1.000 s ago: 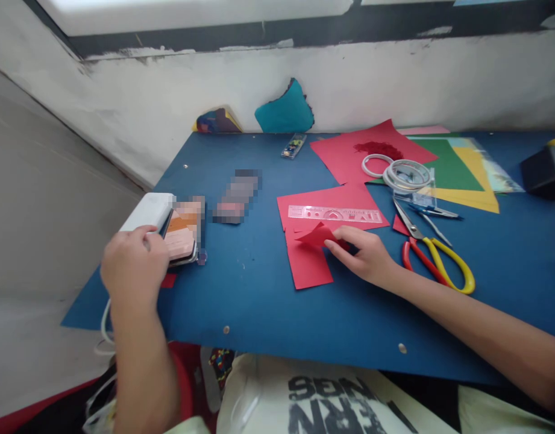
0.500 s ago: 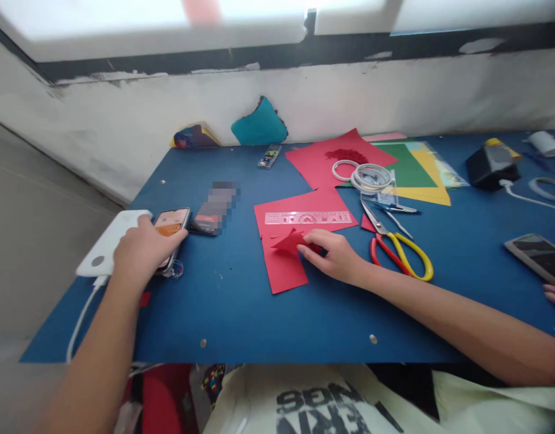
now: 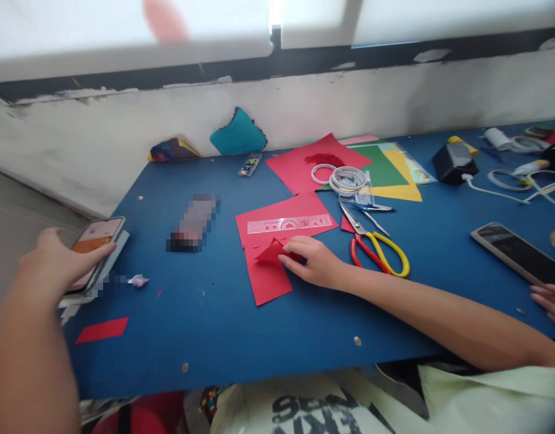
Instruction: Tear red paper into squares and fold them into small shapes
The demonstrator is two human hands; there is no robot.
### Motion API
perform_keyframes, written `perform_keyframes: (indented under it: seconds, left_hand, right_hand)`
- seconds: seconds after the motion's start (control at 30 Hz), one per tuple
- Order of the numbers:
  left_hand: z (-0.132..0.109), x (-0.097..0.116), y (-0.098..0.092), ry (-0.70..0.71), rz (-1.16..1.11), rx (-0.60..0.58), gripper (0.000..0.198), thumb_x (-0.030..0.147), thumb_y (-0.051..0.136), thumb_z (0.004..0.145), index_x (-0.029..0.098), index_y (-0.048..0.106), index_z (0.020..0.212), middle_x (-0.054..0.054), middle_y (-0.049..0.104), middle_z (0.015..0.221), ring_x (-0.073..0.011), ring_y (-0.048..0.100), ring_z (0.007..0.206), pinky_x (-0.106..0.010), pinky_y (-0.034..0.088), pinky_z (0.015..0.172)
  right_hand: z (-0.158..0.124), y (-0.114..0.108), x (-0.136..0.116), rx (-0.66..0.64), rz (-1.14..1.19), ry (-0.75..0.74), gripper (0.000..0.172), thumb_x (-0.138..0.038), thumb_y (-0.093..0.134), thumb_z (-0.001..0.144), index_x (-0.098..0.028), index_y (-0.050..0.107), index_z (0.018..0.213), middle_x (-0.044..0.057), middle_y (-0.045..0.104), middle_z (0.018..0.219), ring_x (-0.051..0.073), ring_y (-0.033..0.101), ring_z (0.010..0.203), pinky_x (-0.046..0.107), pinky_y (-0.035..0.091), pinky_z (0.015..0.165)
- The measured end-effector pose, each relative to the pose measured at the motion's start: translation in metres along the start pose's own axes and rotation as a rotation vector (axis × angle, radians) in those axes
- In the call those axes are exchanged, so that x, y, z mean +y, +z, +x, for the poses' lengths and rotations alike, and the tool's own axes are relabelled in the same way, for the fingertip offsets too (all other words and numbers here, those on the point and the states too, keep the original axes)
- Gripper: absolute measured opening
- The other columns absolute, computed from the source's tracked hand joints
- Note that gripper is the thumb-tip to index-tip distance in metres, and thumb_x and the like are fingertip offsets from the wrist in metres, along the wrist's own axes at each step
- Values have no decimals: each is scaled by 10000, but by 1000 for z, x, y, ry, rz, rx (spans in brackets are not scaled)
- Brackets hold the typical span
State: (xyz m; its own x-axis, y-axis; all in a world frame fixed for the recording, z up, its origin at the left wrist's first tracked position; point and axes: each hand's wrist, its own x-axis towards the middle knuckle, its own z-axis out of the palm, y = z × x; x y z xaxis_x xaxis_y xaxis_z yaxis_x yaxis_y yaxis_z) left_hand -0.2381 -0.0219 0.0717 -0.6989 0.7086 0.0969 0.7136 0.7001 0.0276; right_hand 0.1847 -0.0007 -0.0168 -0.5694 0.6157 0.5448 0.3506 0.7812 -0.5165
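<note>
My left hand grips a phone with a lit screen, held together with a white power bank beneath it, lifted at the blue table's left edge. My right hand rests on a cut red paper sheet, fingers pinching a small folded red piece. A clear ruler lies on the red sheet just beyond the fingers. Yellow-and-red-handled scissors lie right of my right hand.
Tape rolls, red, green and yellow paper sheets and a black box with cables sit at the back. A second phone lies at the right near another person's fingers. A red scrap lies front left.
My left hand has lifted the phone and power bank off the table and drawn them left and toward me. The camera has panned right. My right hand has stayed on the red paper.
</note>
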Motion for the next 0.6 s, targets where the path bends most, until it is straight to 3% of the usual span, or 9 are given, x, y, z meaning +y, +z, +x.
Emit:
perform_keyframes:
  seconds: [0.1,0.17,0.23,0.27,0.3,0.37,0.43,0.5,0.6]
  left_hand:
    - [-5,2,-2,-84,38,-114,941,698,470,733,58,307,1402,-293,487,1333,-461,506,1182,-522,472,866]
    - [-19,10,-9,-73,19,-113,920,691,485,736,72,320,1397,-272,450,1376,-447,465,1227,-536,431,926]
    - [-42,27,-16,-34,-123,116,799,618,466,790,131,300,1402,-210,306,1492,-428,287,1349,-588,298,1029]
    - [-56,39,-19,28,-323,131,652,553,443,826,179,372,1355,-148,311,1505,-413,232,1373,-611,216,1063]
    - [-71,53,-20,140,-568,-44,558,535,433,844,194,455,1286,-113,347,1492,-404,202,1379,-618,140,1086]
    - [-102,85,-14,286,-733,-346,497,582,422,828,185,618,1052,-100,634,1204,-341,493,1187,-529,350,1014]
    - [-129,119,0,423,-863,-668,562,626,416,801,140,663,938,-117,721,918,-274,654,890,-425,511,820]
    - [-149,148,15,488,-974,-871,577,634,449,780,117,655,933,-127,725,828,-240,679,748,-382,546,707]
    - [-165,171,30,551,-1099,-1027,515,603,584,726,112,663,863,-104,709,715,-210,672,648,-329,548,628]
  right_hand:
    - [0,1,1,25,7,-12,110,-235,527,888,-179,595,822,41,606,751,142,551,686,262,475,621]
    - [1,2,2,61,16,-28,114,-230,528,892,-176,607,831,62,606,833,142,566,741,275,502,666]
    - [2,2,3,109,18,-50,112,-230,536,895,-173,621,849,100,594,968,157,581,848,313,519,749]
    - [2,1,3,132,17,-64,105,-229,543,895,-173,627,864,114,579,1028,167,581,901,330,520,781]
    - [3,1,3,153,17,-79,96,-225,549,895,-176,630,883,121,565,1075,172,579,938,340,520,797]
    - [3,-2,3,185,18,-106,87,-213,551,897,-191,630,927,120,543,1131,171,574,976,338,522,794]
    - [3,-5,3,210,18,-127,94,-199,553,896,-206,627,953,113,529,1159,168,571,997,342,523,799]
    - [3,-8,2,221,18,-145,106,-185,561,889,-220,634,957,105,527,1165,180,557,1048,372,512,852]
    - [2,-10,1,204,29,-160,105,-190,596,866,-245,659,929,83,539,1167,200,529,1123,420,469,944]
